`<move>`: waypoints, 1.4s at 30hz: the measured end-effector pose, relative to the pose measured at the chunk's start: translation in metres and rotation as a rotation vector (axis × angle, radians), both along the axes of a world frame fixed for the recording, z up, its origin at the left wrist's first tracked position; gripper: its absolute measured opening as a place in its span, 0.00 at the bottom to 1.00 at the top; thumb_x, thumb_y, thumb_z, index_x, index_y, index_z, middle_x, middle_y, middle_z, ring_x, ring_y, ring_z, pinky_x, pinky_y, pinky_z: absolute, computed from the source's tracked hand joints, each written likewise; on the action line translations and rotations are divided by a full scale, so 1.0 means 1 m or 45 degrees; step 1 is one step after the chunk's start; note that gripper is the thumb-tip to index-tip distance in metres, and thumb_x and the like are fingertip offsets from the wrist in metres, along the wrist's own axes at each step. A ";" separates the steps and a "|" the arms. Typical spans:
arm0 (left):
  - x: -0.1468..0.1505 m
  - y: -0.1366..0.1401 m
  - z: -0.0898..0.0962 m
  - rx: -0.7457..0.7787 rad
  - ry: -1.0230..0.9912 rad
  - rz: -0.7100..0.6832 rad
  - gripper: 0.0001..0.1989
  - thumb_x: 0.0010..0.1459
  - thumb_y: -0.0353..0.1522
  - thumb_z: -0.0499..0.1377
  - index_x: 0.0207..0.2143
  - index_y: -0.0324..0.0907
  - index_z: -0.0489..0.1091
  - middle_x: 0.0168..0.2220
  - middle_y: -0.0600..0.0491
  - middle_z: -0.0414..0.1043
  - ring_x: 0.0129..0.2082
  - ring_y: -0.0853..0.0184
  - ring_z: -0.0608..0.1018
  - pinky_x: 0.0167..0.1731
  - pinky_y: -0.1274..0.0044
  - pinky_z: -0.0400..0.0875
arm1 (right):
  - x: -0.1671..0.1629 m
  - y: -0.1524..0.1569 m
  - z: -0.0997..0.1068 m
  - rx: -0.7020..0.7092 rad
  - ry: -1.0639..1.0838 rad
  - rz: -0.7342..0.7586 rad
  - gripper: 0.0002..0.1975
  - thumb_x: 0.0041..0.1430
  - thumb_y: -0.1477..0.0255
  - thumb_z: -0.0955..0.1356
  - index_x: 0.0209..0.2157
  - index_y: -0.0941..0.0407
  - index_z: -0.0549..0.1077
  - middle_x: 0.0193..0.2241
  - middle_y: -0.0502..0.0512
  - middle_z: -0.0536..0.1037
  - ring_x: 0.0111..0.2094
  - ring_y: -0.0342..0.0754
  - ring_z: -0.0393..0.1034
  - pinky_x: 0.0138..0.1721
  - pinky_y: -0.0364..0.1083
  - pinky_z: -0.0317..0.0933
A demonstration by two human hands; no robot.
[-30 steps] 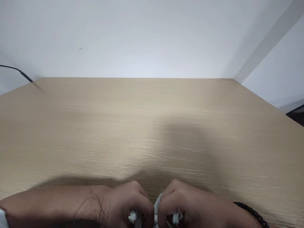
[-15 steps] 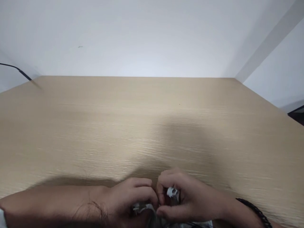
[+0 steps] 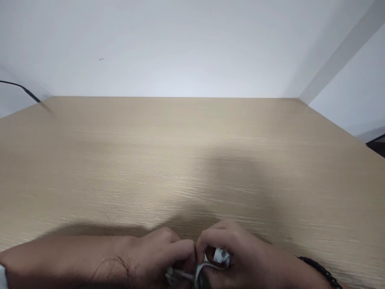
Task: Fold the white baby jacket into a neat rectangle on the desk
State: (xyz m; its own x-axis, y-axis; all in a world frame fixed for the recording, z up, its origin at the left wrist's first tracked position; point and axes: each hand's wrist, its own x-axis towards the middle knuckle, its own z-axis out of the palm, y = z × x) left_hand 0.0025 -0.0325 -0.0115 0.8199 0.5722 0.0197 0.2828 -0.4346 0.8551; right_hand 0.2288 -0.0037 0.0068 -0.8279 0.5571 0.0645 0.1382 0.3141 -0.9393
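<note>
At the bottom edge, close to my body, my left hand (image 3: 165, 255) and my right hand (image 3: 230, 253) meet, their curled fingertips nearly touching. Both are closed on a thin, crumpled whitish-grey sheet (image 3: 200, 273) that looks like plastic film or cloth; which of these I cannot tell. A bunched white end of it pokes out inside the curl of my right fingers. Another fold shows below my left fingers. The lower part of the sheet and both thumbs are largely cut off or hidden.
A light wood-grain table (image 3: 144, 160) stretches to a white wall (image 3: 180, 48). At the far left a thin black cable (image 3: 31, 95) reaches the table edge. A dark object (image 3: 377, 145) sits beyond the right edge. A black braided bracelet (image 3: 319, 271) circles my right wrist.
My right hand has moved slightly down and its fingers have turned inward towards the left hand. More of the sheet's fold now shows between the hands. My left hand has barely shifted.
</note>
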 end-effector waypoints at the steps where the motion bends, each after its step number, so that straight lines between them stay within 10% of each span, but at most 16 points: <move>1: 0.001 -0.002 0.000 -0.003 0.017 0.033 0.08 0.50 0.30 0.59 0.30 0.43 0.60 0.20 0.62 0.60 0.18 0.76 0.61 0.16 0.85 0.54 | 0.000 -0.001 0.000 -0.016 -0.014 -0.010 0.04 0.51 0.73 0.71 0.30 0.57 0.73 0.22 0.44 0.73 0.21 0.36 0.61 0.22 0.34 0.53; 14: -0.003 -0.011 0.010 0.117 0.002 0.228 0.14 0.62 0.45 0.58 0.38 0.44 0.71 0.26 0.56 0.69 0.25 0.71 0.69 0.25 0.82 0.63 | 0.001 -0.006 0.002 -0.009 -0.062 -0.001 0.07 0.52 0.70 0.71 0.29 0.55 0.70 0.21 0.43 0.69 0.20 0.36 0.58 0.20 0.35 0.50; 28: 0.003 -0.007 0.007 0.185 -0.205 0.141 0.10 0.65 0.36 0.55 0.38 0.42 0.74 0.16 0.57 0.62 0.16 0.72 0.61 0.18 0.79 0.54 | 0.005 -0.004 -0.004 -0.038 -0.081 0.274 0.03 0.55 0.75 0.69 0.30 0.55 0.69 0.23 0.42 0.64 0.23 0.36 0.56 0.23 0.36 0.49; 35: 0.001 0.002 0.004 0.264 -0.256 0.010 0.12 0.65 0.38 0.54 0.39 0.42 0.74 0.18 0.53 0.68 0.17 0.69 0.67 0.20 0.77 0.58 | 0.015 0.020 0.019 -0.100 0.062 0.209 0.17 0.53 0.59 0.72 0.37 0.56 0.74 0.30 0.50 0.73 0.30 0.42 0.66 0.34 0.42 0.61; 38: 0.000 0.004 0.003 0.315 -0.355 0.094 0.20 0.63 0.47 0.53 0.41 0.40 0.73 0.21 0.51 0.68 0.20 0.68 0.69 0.24 0.76 0.63 | 0.033 0.044 0.030 -0.228 -0.019 0.067 0.22 0.58 0.55 0.69 0.49 0.55 0.71 0.45 0.57 0.73 0.45 0.49 0.66 0.44 0.47 0.62; 42: -0.001 0.007 0.006 0.244 -0.462 0.152 0.24 0.62 0.50 0.50 0.45 0.39 0.70 0.24 0.53 0.64 0.22 0.68 0.67 0.24 0.77 0.62 | 0.053 0.066 0.037 -0.475 -0.230 0.247 0.18 0.61 0.62 0.68 0.48 0.58 0.69 0.40 0.56 0.73 0.38 0.46 0.68 0.39 0.45 0.65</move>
